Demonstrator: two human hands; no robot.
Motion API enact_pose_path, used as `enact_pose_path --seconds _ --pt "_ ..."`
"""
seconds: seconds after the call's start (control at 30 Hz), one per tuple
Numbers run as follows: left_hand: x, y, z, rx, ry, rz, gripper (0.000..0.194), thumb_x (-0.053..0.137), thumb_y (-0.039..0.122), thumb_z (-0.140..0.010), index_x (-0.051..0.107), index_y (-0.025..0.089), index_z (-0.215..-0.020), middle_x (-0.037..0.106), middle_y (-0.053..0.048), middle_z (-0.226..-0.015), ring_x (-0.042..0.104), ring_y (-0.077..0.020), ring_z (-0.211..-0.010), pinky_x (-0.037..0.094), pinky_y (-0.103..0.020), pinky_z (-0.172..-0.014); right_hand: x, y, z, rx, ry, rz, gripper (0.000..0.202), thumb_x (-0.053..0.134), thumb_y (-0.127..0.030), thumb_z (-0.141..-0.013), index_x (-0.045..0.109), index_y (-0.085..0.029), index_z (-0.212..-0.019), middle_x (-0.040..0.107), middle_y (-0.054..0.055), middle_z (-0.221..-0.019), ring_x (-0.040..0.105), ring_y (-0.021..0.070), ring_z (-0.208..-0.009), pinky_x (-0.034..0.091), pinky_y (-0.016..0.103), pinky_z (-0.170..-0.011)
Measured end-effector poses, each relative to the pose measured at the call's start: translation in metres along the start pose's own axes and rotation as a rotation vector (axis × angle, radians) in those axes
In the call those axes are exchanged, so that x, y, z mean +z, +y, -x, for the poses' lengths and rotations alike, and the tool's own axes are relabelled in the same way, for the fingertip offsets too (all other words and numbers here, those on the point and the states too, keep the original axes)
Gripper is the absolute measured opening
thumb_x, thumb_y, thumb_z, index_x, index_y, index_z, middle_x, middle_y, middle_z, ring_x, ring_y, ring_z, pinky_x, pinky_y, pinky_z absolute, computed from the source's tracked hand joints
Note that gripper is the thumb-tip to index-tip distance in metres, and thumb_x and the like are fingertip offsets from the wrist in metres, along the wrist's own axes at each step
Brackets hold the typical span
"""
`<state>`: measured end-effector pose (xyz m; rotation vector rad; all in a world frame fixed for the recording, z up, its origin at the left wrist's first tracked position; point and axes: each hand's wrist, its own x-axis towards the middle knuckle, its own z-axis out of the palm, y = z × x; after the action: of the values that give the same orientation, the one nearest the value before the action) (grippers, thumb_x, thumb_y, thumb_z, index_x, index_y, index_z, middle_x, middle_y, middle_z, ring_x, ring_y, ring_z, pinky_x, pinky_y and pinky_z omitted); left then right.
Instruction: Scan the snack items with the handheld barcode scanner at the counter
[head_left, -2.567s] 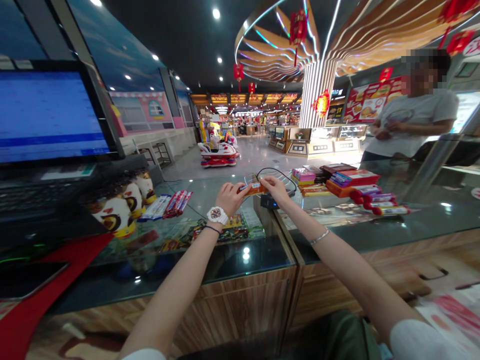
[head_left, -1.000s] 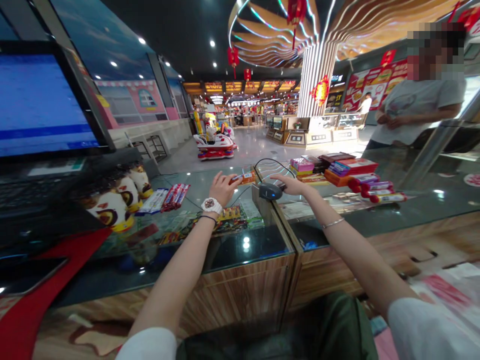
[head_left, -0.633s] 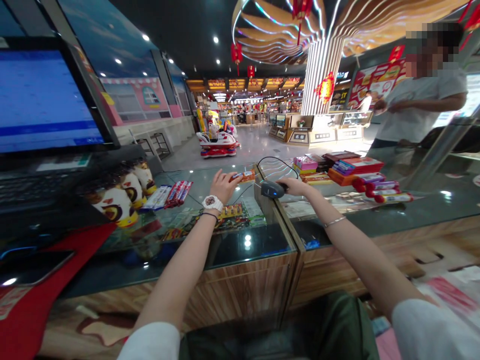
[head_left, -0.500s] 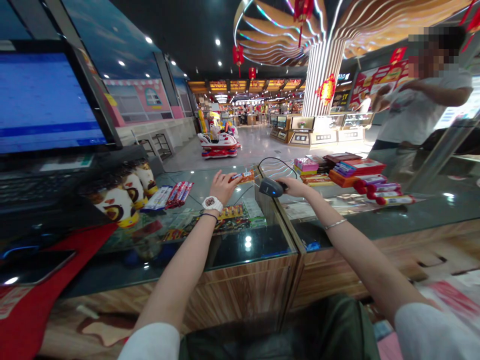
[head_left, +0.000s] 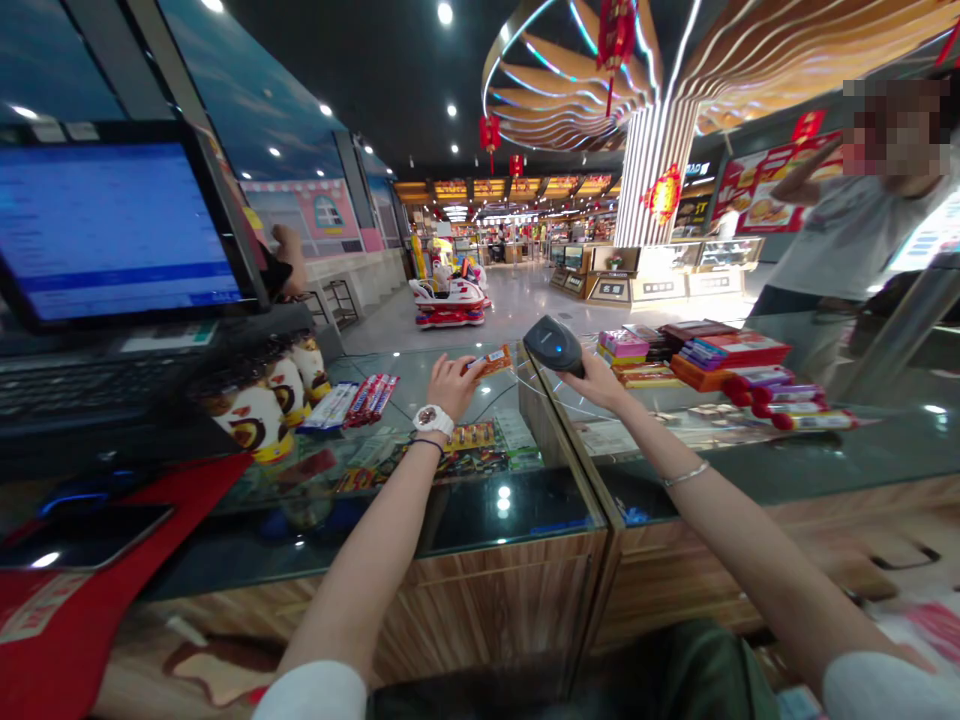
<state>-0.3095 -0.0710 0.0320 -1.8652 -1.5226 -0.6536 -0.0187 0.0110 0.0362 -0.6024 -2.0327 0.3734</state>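
At the glass-topped counter (head_left: 472, 525), a person's left hand (head_left: 451, 388) pinches the left end of an orange-wrapped snack (head_left: 496, 359); the rest juts rightward from the grip, whether touching the counter I cannot tell. The right hand (head_left: 602, 382) clasps a dark scanner (head_left: 553, 345), near the snack but apart. Beyond stands a white-and-red kiddie ride (head_left: 448, 303).

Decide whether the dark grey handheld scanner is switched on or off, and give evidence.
On: a blue light glows on the dark grey handheld scanner in the right hand. Whether it is scanning cannot be told.
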Motion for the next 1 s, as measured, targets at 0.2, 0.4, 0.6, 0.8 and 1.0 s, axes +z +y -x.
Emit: enact_pose_path --seconds 0.2,0.4,0.6,0.8,1.0 --pt "-0.001 -0.005 0.002 -0.083 0.031 -0.02 0.032 0.058 0.019 -0.088 0.065 0.023 -0.119 0.069 -0.009 -0.121 0.062 -0.0274 -0.109 0.041 -0.051 -0.109 0.011 -0.007 0.003 0.064 -0.118 0.07 0.04 0.07 -0.036 -0.076 0.069 -0.022 -0.113 0.076 0.007 -0.095 0.069 0.0336 -0.092 0.051 0.04 -0.079" --pt "-0.003 -0.009 0.004 -0.106 0.013 -0.06 0.024 0.061 0.019 -0.086 0.066 0.021 -0.11 0.069 -0.01 -0.119 0.062 -0.0285 -0.108 0.042 -0.05 -0.107 0.02 -0.014 0.006 0.085 -0.214 0.19 0.038 0.07 -0.033 -0.077 0.069 -0.022 -0.113 0.076 0.008 -0.094 0.071 0.0322 -0.092 0.05 0.035 -0.076" --pt "-0.005 -0.005 0.003 -0.137 -0.039 -0.073 0.019 0.06 0.019 -0.087 0.066 0.023 -0.105 0.069 -0.007 -0.121 0.063 -0.0264 -0.107 0.039 -0.047 -0.112 0.018 -0.019 0.005 0.091 -0.227 0.249 0.045 0.067 -0.033 -0.081 0.063 -0.021 -0.124 0.076 0.008 -0.102 0.07 0.0297 -0.097 0.051 0.034 -0.079" --pt "-0.008 -0.003 0.002 -0.142 -0.072 -0.066 0.022 0.059 0.02 -0.088 0.065 0.023 -0.108 0.068 -0.008 -0.123 0.062 -0.027 -0.108 0.038 -0.047 -0.113 0.018 -0.026 0.006 0.118 -0.269 0.284 0.049 0.065 -0.032 -0.084 0.059 -0.016 -0.13 0.075 0.012 -0.109 0.07 0.0312 -0.101 0.05 0.035 -0.082" --pt "-0.011 -0.002 0.003 -0.146 -0.074 -0.053 0.019 0.059 0.02 -0.087 0.064 0.024 -0.105 0.068 -0.007 -0.122 0.062 -0.0271 -0.107 0.037 -0.047 -0.112 0.018 -0.027 0.006 0.125 -0.282 0.288 0.044 0.064 -0.031 -0.085 0.061 -0.016 -0.126 0.075 0.011 -0.106 0.07 0.0297 -0.1 0.049 0.033 -0.081"
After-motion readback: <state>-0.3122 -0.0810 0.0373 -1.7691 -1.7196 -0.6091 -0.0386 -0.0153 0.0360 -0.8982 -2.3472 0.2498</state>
